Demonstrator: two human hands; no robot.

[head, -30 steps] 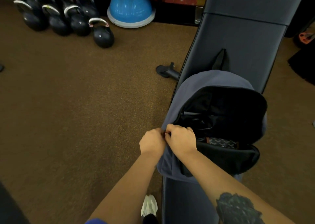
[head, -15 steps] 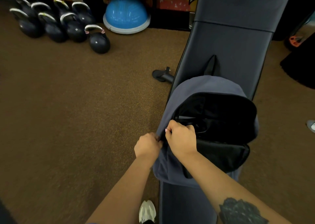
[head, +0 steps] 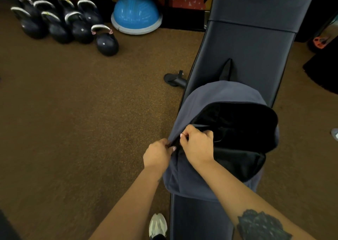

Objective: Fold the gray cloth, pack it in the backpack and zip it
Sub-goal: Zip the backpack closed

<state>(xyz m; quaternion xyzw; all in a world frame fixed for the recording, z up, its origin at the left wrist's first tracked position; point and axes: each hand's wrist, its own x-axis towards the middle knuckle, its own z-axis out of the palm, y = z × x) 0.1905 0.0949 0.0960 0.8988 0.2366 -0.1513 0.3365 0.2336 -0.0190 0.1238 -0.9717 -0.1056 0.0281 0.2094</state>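
A slate-blue backpack (head: 215, 97) lies on a dark padded bench (head: 243, 53), its main compartment gaping open and black inside. The gray cloth is not visible in the dark opening. My left hand (head: 157, 154) pinches the backpack's fabric at the left edge of the opening. My right hand (head: 196, 145) sits just beside it, fingers closed at the zipper line on that same left side; the zipper pull itself is hidden under the fingers.
Several black kettlebells (head: 105, 40) stand on the brown floor at the back left, beside a blue balance dome (head: 136, 14). A bench foot (head: 173, 80) sticks out left of the bench. My shoe (head: 157, 225) is by the bench's near end.
My right hand has crept up along the left side of the opening while the left keeps pinching the fabric. The patterned item seen in the opening a second ago is out of sight.
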